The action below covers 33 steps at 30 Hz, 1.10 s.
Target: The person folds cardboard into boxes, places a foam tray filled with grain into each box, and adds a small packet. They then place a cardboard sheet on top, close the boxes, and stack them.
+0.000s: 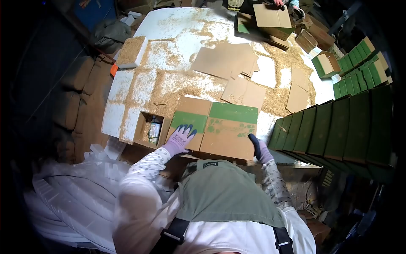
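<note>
A flattened cardboard box [230, 133] with green bands and green printed marks lies at the table's near edge, in front of me. My left hand [181, 139], in a lilac glove with dark blue fingertips, rests flat on its left panel, fingers spread. At the right edge of the cardboard, my right hand [259, 149] is seen edge-on in a matching glove, fingers stretched forward along that edge. Just left of my left hand stands an open cardboard box [144, 127] with small printed packets [154, 130] inside.
Sawdust-like crumbs cover much of the white table [169, 55]. Flat cardboard sheets [226, 59] lie mid-table. Green boxes [325, 127] stand in rows at right. A white foam block [132, 51] sits at left. Across the table, another person's gloved hands [296, 9] are by a box [272, 19].
</note>
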### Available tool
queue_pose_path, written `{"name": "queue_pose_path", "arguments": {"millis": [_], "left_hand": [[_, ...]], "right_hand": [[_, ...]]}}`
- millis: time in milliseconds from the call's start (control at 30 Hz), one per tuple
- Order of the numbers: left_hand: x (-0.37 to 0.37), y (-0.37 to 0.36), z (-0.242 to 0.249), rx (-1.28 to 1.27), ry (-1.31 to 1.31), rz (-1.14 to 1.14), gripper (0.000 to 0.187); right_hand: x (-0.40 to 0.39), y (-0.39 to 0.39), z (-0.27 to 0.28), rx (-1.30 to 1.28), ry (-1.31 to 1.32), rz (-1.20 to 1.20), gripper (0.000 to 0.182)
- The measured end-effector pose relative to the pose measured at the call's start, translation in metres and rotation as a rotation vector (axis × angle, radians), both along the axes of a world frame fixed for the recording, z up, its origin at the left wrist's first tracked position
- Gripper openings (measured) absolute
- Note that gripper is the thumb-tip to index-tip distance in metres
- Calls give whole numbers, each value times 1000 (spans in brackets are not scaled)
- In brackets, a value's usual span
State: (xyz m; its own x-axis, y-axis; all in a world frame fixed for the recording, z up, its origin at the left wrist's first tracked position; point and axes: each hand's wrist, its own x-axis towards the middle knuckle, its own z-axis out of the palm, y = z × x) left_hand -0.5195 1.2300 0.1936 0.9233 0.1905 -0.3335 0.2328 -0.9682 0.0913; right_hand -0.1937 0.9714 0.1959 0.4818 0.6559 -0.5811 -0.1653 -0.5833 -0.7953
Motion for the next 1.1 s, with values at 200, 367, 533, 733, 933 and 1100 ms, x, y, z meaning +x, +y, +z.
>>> {"name": "queue_pose_path", "arguments": {"millis": [200, 367, 533, 733, 933, 1100], "left_hand": [[59, 1, 180, -264, -6, 95, 48], [86, 19, 115, -844, 105, 244, 67], [61, 44, 66, -1362, -168, 677, 30], [117, -8, 156, -156, -478, 405, 29], [142, 6, 70, 346, -540, -349, 47], [198, 23, 115, 407, -352, -106, 91]], "right_hand": [[27, 39, 131, 621, 522, -550, 53], [21, 126, 87, 293, 40, -457, 39], [21, 81, 88, 469, -8, -480, 41], [-23, 90, 162, -114, -958, 630, 35], [30, 49, 89, 161, -1126, 1150, 51], [4, 4, 101, 77, -735, 940, 106]]}}
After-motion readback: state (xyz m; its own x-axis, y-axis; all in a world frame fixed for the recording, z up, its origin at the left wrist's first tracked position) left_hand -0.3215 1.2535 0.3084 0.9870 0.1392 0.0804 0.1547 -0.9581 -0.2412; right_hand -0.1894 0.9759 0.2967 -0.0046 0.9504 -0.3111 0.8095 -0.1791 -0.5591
